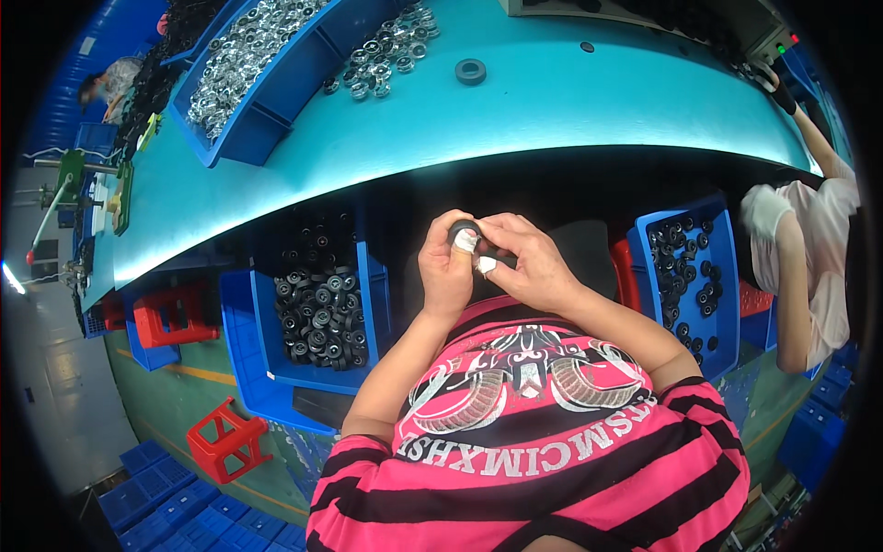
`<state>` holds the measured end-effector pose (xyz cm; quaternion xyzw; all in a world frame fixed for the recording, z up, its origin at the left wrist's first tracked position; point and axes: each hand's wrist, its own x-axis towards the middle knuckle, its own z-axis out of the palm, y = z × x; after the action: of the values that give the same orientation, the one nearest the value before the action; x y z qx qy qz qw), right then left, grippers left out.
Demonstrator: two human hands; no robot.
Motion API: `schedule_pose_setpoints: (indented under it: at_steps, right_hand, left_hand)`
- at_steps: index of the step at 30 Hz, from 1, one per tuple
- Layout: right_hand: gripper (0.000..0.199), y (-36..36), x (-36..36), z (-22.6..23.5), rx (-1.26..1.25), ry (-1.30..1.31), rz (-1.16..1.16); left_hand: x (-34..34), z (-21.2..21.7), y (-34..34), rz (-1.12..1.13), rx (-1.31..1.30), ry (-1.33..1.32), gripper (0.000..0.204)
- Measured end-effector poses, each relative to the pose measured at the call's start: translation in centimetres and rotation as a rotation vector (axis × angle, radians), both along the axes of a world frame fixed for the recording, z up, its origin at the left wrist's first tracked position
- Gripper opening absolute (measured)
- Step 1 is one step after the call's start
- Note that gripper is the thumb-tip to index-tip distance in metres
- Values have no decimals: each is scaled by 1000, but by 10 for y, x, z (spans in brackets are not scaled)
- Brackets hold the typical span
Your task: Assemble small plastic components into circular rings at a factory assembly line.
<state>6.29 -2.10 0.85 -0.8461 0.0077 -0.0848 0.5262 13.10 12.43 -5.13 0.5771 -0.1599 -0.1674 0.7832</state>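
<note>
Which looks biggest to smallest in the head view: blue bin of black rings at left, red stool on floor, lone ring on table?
1. blue bin
2. red stool
3. lone ring, far from the camera, so its real size is unsure.

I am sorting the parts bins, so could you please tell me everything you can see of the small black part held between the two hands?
The small black part looks like a dark, rounded ring or cap, matte like rubber or plastic, though its detail is too small to tell. Most of it is hidden by fingers. The left hand and the right hand pinch it together, taped fingertips pressing it, above the person's lap, below the teal table's edge.
</note>
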Motion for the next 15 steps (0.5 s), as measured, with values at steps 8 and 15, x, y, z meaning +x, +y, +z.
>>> schedule_pose_setpoints:
  at_steps: [8,15]
  right_hand:
    - [33,-12,4,-20,175,133,-77]
    - [30,-19,5,-25,387,228,-86]
  left_hand:
    - [3,3,7,-255,-102,365,44]
    - [7,6,11,-233,11,250,42]
